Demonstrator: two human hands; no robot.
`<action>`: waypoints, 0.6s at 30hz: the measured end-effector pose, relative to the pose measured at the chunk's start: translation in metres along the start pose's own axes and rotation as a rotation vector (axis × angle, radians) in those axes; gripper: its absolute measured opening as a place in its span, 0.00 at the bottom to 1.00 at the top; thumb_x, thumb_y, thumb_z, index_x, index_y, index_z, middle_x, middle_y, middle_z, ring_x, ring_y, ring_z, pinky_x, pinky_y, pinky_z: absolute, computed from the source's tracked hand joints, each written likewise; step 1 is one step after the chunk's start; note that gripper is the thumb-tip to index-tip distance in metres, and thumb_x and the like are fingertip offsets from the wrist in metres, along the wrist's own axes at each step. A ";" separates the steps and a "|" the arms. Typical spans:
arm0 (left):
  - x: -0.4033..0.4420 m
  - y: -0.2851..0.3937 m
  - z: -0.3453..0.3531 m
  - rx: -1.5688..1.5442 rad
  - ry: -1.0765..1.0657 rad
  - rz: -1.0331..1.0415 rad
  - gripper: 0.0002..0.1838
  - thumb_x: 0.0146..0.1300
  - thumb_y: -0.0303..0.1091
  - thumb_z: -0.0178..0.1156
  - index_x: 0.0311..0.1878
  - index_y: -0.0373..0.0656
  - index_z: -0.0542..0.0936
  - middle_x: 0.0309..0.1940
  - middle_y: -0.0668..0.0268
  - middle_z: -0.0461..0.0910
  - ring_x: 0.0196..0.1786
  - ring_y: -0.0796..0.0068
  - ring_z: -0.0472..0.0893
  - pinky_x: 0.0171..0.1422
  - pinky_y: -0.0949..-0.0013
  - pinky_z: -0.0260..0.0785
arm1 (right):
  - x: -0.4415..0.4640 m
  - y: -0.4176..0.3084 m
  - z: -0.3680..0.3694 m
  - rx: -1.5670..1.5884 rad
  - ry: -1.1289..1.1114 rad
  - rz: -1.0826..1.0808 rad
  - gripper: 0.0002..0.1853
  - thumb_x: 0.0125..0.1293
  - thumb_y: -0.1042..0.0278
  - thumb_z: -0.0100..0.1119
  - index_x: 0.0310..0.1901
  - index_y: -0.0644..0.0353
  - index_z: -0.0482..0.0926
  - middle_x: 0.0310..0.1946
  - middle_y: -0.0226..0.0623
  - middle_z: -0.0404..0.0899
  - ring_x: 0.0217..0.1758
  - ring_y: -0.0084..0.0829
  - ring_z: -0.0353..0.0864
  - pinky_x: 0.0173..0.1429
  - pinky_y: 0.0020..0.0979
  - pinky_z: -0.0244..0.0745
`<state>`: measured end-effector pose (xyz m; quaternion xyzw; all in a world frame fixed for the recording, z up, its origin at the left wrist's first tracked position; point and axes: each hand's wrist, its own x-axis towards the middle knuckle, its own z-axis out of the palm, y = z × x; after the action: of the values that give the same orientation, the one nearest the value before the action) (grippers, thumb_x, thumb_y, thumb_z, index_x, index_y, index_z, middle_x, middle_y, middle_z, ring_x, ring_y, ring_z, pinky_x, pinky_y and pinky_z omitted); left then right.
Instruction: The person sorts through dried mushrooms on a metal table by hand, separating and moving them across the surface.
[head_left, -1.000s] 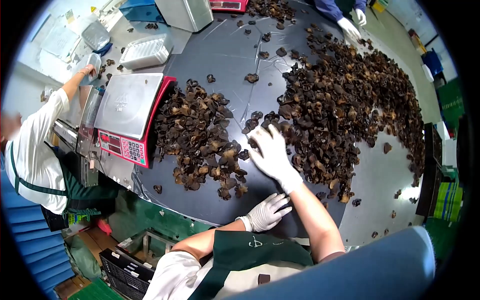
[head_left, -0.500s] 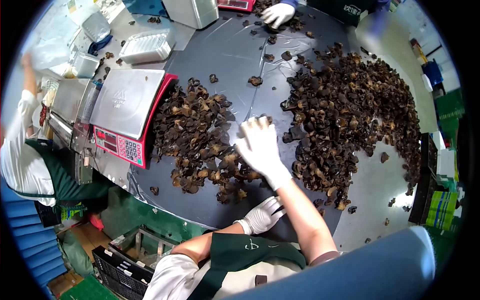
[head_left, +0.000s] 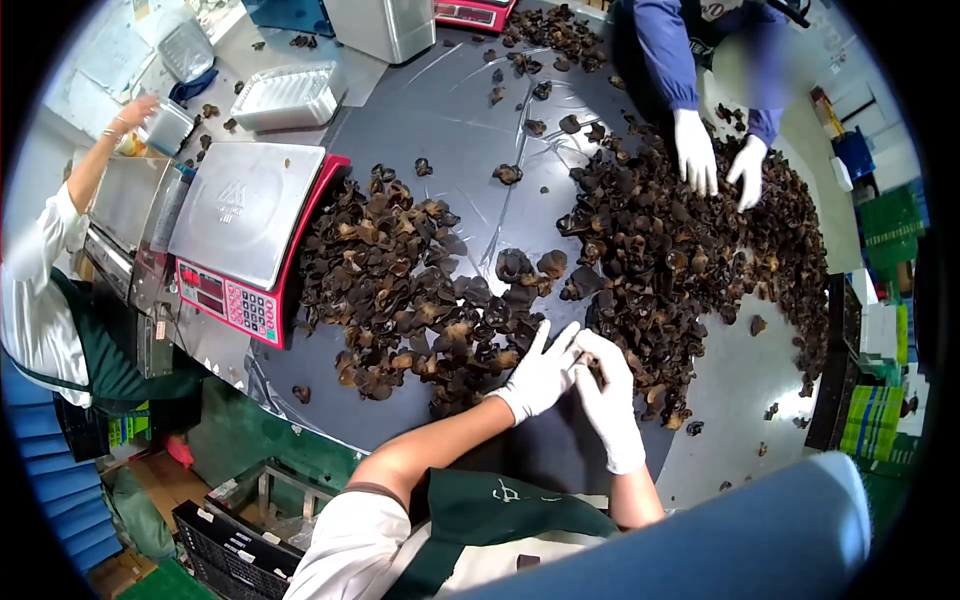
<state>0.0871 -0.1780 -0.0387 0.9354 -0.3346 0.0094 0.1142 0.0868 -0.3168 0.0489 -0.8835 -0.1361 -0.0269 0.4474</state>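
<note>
My left hand, in a white glove, is held over the near side of the dark table with its thumb and fingers stretched out. My right hand, also gloved in white, meets its fingertips, with its own fingers bent in a pinch. Whatever lies between the fingertips is too small to make out. Just beyond my left hand lies a smaller pile of dark wood ear mushrooms. A much larger wood ear pile spreads to the right of my hands.
A red scale stands left of the smaller pile, with a clear plastic tray behind it. A co-worker's gloved hands rest on the large pile. Another person's arm reaches over at the left. A black crate sits below.
My right hand has drawn back from the mushrooms toward me, and my left hand has risen to meet it. The co-worker's hands have moved onto the large pile.
</note>
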 end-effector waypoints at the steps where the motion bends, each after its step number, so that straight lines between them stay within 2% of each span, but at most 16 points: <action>1: 0.003 -0.004 0.003 0.019 0.136 -0.002 0.23 0.70 0.41 0.49 0.64 0.47 0.77 0.75 0.54 0.63 0.80 0.53 0.57 0.80 0.31 0.39 | 0.001 0.006 -0.005 0.013 0.025 0.032 0.19 0.62 0.74 0.64 0.55 0.61 0.79 0.55 0.45 0.81 0.59 0.43 0.80 0.65 0.39 0.73; 2: 0.005 -0.005 0.004 -0.069 0.148 -0.017 0.27 0.69 0.39 0.49 0.70 0.44 0.73 0.73 0.53 0.66 0.78 0.49 0.60 0.81 0.36 0.44 | 0.003 0.010 -0.009 0.028 0.052 0.065 0.18 0.62 0.74 0.63 0.55 0.61 0.80 0.55 0.46 0.80 0.59 0.43 0.80 0.64 0.39 0.74; 4: 0.003 -0.008 0.002 -0.068 0.082 0.019 0.25 0.68 0.38 0.49 0.68 0.44 0.74 0.71 0.51 0.68 0.76 0.48 0.62 0.80 0.36 0.45 | 0.022 0.023 -0.005 -0.037 0.039 0.104 0.15 0.63 0.73 0.62 0.53 0.61 0.81 0.51 0.44 0.83 0.55 0.43 0.82 0.62 0.38 0.75; 6: 0.003 -0.008 0.008 -0.079 0.168 0.004 0.24 0.69 0.38 0.49 0.65 0.43 0.76 0.68 0.50 0.70 0.75 0.48 0.64 0.80 0.37 0.46 | 0.051 0.026 0.006 -0.061 0.029 -0.004 0.15 0.64 0.74 0.61 0.53 0.61 0.81 0.49 0.44 0.83 0.54 0.44 0.82 0.61 0.38 0.76; 8: 0.006 -0.009 0.012 -0.089 0.214 -0.043 0.24 0.69 0.38 0.49 0.66 0.42 0.75 0.68 0.50 0.69 0.75 0.49 0.63 0.80 0.39 0.45 | 0.083 0.029 0.022 -0.126 0.013 -0.088 0.14 0.65 0.79 0.58 0.52 0.63 0.81 0.51 0.46 0.83 0.55 0.43 0.83 0.62 0.36 0.76; 10: 0.009 -0.011 0.007 -0.084 0.209 -0.071 0.26 0.68 0.40 0.50 0.66 0.40 0.74 0.69 0.51 0.69 0.76 0.51 0.62 0.81 0.41 0.44 | 0.112 0.045 0.046 -0.297 0.089 -0.184 0.17 0.64 0.78 0.57 0.55 0.61 0.81 0.53 0.48 0.82 0.59 0.47 0.80 0.67 0.40 0.73; 11: 0.012 -0.014 0.003 -0.092 0.154 -0.102 0.26 0.68 0.41 0.51 0.67 0.40 0.74 0.69 0.51 0.69 0.77 0.52 0.61 0.82 0.42 0.43 | 0.122 0.051 0.056 -0.371 0.057 -0.127 0.20 0.63 0.79 0.56 0.58 0.59 0.79 0.58 0.49 0.80 0.64 0.48 0.76 0.70 0.42 0.70; 14: 0.014 -0.027 0.012 -0.064 0.114 -0.132 0.29 0.69 0.44 0.52 0.69 0.40 0.72 0.70 0.55 0.68 0.78 0.53 0.58 0.83 0.42 0.40 | 0.138 0.050 0.080 -0.452 -0.114 -0.074 0.19 0.58 0.81 0.56 0.52 0.57 0.79 0.47 0.46 0.78 0.55 0.48 0.79 0.61 0.44 0.75; 15: 0.014 -0.029 0.009 -0.047 0.114 -0.133 0.28 0.69 0.43 0.52 0.68 0.40 0.73 0.69 0.55 0.69 0.78 0.54 0.59 0.83 0.42 0.40 | 0.143 0.049 0.083 -0.391 -0.162 -0.114 0.16 0.57 0.80 0.57 0.49 0.58 0.78 0.42 0.44 0.75 0.51 0.48 0.79 0.57 0.45 0.75; 16: 0.014 -0.031 0.006 -0.030 0.113 -0.134 0.27 0.69 0.43 0.51 0.67 0.40 0.73 0.69 0.55 0.69 0.78 0.54 0.59 0.83 0.41 0.41 | 0.147 0.045 0.081 -0.363 -0.198 -0.104 0.17 0.57 0.79 0.56 0.50 0.60 0.79 0.43 0.45 0.79 0.48 0.49 0.80 0.55 0.43 0.77; 18: 0.016 -0.037 -0.005 -0.005 0.121 -0.137 0.26 0.69 0.42 0.51 0.66 0.40 0.75 0.68 0.55 0.70 0.78 0.53 0.60 0.82 0.40 0.41 | 0.155 0.055 0.080 -0.036 -0.092 -0.107 0.18 0.59 0.78 0.56 0.52 0.62 0.80 0.44 0.45 0.83 0.46 0.44 0.83 0.55 0.40 0.78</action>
<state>0.1235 -0.1592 -0.0396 0.9535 -0.2625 0.0574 0.1367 0.2442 -0.2502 -0.0156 -0.8832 -0.2032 -0.0126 0.4225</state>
